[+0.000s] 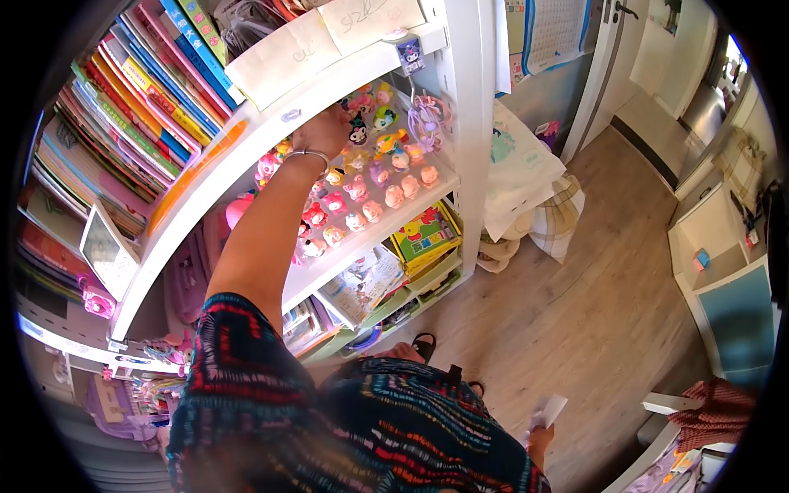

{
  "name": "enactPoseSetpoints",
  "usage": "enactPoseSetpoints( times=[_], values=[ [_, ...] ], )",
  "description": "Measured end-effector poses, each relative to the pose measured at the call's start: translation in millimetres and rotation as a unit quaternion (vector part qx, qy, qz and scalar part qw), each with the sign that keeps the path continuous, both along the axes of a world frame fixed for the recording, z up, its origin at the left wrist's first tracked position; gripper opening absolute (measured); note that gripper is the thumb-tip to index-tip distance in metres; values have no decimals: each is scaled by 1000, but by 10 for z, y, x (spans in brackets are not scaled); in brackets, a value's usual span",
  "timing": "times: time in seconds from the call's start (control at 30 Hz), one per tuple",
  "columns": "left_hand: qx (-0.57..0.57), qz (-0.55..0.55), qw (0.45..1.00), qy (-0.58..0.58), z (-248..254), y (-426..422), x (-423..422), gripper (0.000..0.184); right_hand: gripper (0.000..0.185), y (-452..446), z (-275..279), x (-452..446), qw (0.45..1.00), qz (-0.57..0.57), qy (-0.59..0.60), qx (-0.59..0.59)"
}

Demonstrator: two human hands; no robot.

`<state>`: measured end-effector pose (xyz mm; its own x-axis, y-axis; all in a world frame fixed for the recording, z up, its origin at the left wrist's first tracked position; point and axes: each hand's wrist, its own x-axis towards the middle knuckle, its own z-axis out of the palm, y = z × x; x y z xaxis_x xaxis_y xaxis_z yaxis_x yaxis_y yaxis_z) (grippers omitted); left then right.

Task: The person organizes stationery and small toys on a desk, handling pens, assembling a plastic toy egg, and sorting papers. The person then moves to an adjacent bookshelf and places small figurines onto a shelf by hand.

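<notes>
My left hand (322, 133), with a bracelet at the wrist, reaches under the curved white shelf edge (193, 177). It is nearest the back rows of small figurines (355, 187) on a white shelf; its fingers are hidden, so what they hold, if anything, cannot be seen. Pink, red, yellow and black figurines stand in rows beside and below the wrist. Low on the right, my right hand (539, 440) is closed on a flat white item (550, 411), held over the floor beside my patterned clothing.
Books (148, 82) fill the upper left shelf. A framed picture (108, 248) stands at the left edge. Below the figurines lie boxes (427, 236) and papers. White bags (522, 164) hang beside the shelf post. A cabinet (731, 308) is at the right.
</notes>
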<state>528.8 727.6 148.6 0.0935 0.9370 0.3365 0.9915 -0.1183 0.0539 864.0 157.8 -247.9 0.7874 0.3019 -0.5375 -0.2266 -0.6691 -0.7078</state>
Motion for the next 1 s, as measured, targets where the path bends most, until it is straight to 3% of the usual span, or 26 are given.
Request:
enactPoseSetpoints(
  times=[0.1, 0.17, 0.27, 0.57, 0.87, 1.0],
  values=[
    [-11, -45, 998, 40, -14, 76, -86, 23, 40, -50, -101, 61, 992, 95, -66, -47],
    [-43, -39, 998, 14, 19, 32, -83, 23, 40, -66, -315, 79, 1000, 15, -7, 11],
    [-52, -42, 998, 2, 9, 0, -74, 25, 40, 134, 36, -32, 999, 47, -12, -14],
    [-57, -74, 996, 13, 126, -55, -116, 31, 45, 7, -77, -134, 999, -14, 31, 13],
    [-59, -90, 974, 201, 152, -52, -229, 28, 49, 57, 137, -102, 998, -26, 49, -13],
    [-67, -80, 977, 185, 116, -49, -208, 28, 49, 70, 39, -30, 999, 19, 30, -11]
  ],
)
